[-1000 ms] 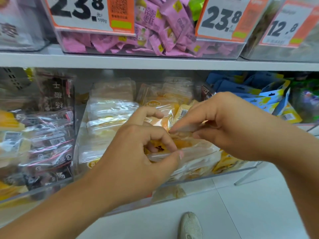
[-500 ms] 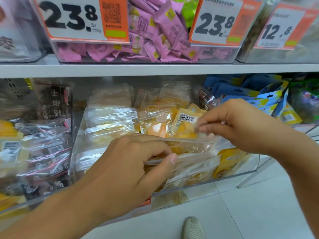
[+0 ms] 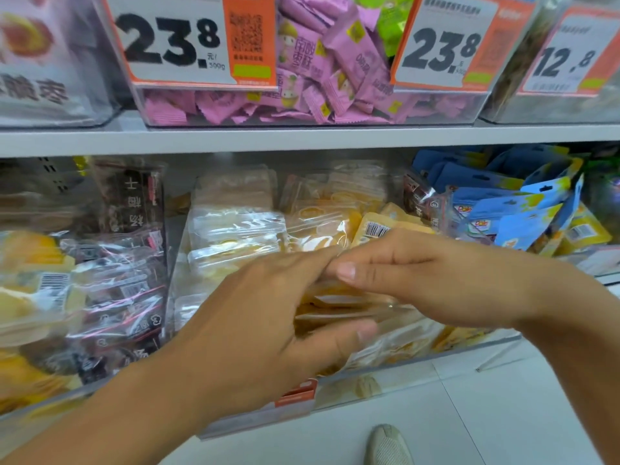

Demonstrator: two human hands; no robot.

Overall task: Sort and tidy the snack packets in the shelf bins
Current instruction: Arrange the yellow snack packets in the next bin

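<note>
A clear bin (image 3: 419,360) on the lower shelf holds several clear packets of yellow dried fruit (image 3: 235,229). My left hand (image 3: 265,333) grips a small stack of these yellow packets (image 3: 335,307), thumb under and fingers over. From the right, my right hand (image 3: 432,280) holds the same stack, fingers laid along its top. The fingertips of both hands meet above the stack. A yellow packet with a barcode (image 3: 374,228) stands just behind my right hand.
Dark packets with red lines (image 3: 124,297) fill the bin to the left. Blue pouches (image 3: 513,209) fill the bin to the right. The upper shelf (image 3: 302,137) carries a bin of pink packets (image 3: 322,72) behind price cards. A shoe (image 3: 389,444) shows on the white floor.
My right hand has let go of the barcode packet's edge and come down left onto the stack. My left hand has shifted right to meet it.
</note>
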